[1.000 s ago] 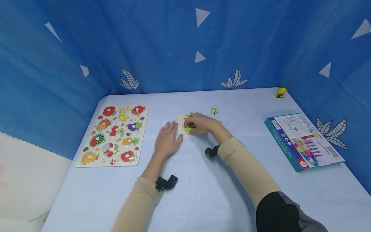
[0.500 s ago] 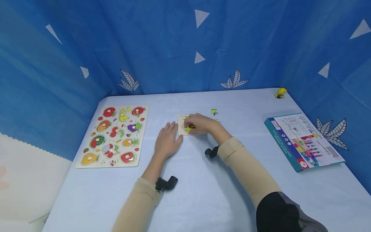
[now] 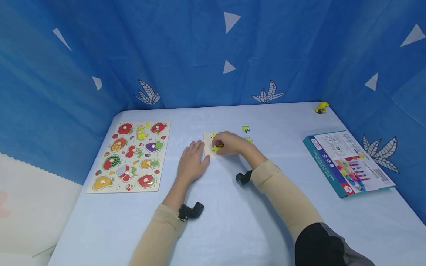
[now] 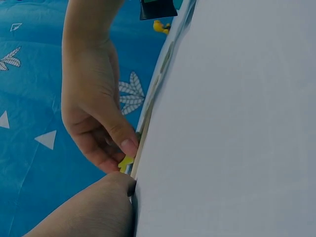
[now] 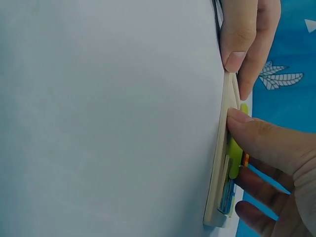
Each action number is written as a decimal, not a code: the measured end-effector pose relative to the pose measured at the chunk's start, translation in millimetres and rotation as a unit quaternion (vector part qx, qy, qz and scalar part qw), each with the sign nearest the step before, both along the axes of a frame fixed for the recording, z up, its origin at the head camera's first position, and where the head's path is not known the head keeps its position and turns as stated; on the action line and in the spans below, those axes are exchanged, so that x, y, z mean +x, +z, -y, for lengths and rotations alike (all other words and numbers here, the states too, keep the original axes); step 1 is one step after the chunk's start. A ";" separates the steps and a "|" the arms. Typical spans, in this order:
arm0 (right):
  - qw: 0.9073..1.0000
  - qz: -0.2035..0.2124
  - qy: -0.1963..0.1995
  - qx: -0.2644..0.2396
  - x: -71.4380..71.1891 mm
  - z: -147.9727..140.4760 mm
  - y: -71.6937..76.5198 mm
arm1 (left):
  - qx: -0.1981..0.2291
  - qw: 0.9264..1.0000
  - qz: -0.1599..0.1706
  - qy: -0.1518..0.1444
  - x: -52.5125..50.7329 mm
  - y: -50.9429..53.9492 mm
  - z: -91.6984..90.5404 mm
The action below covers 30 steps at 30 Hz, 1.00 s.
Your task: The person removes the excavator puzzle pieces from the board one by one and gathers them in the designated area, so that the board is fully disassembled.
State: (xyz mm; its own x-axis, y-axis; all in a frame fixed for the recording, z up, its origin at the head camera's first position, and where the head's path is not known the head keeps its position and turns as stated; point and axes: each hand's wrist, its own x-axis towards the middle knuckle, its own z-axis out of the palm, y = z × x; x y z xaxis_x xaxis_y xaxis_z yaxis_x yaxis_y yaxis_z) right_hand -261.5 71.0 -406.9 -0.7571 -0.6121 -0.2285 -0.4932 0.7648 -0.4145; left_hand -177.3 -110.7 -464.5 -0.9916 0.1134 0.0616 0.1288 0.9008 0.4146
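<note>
Blue curtain (image 3: 186, 48) hangs behind a white table (image 3: 219, 221), and from the head view I see a small wooden board (image 3: 208, 147) lying past its middle, with two loose pieces (image 3: 245, 129) to its right. The left hand (image 3: 192, 160) lies with its fingers straight against the board's left edge; the right hand (image 3: 229, 143) pinches a yellow-green piece (image 3: 215, 149) over the board. From the left wrist, the right thumb and fingertips close on that piece, right beside the board's edge. From the right wrist, the left thumb touches the board's end, the hands near but apart; whether the piece sits flush I cannot tell. I'd hold the board firm there, level the piece, and press evenly, without forcing.
</note>
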 end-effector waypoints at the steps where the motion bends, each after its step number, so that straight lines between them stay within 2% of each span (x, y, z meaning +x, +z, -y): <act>1: 1.000 0.001 -0.002 -0.003 -0.1 -0.3 -0.7 | 0.000 1.000 0.001 0.000 0.0 0.0 -0.1; 12: 0.999 0.016 0.012 -0.044 3.8 -6.0 1.9 | 0.000 1.000 -0.003 -0.004 -0.4 1.0 -0.4; 24: 1.000 0.011 -0.003 -0.010 2.8 -7.5 0.2 | -0.002 1.000 -0.002 -0.003 0.9 2.3 -0.9; 30: 1.000 -0.010 0.009 -0.001 2.9 -7.5 0.1 | -0.001 1.000 0.000 -0.001 1.0 2.3 -0.5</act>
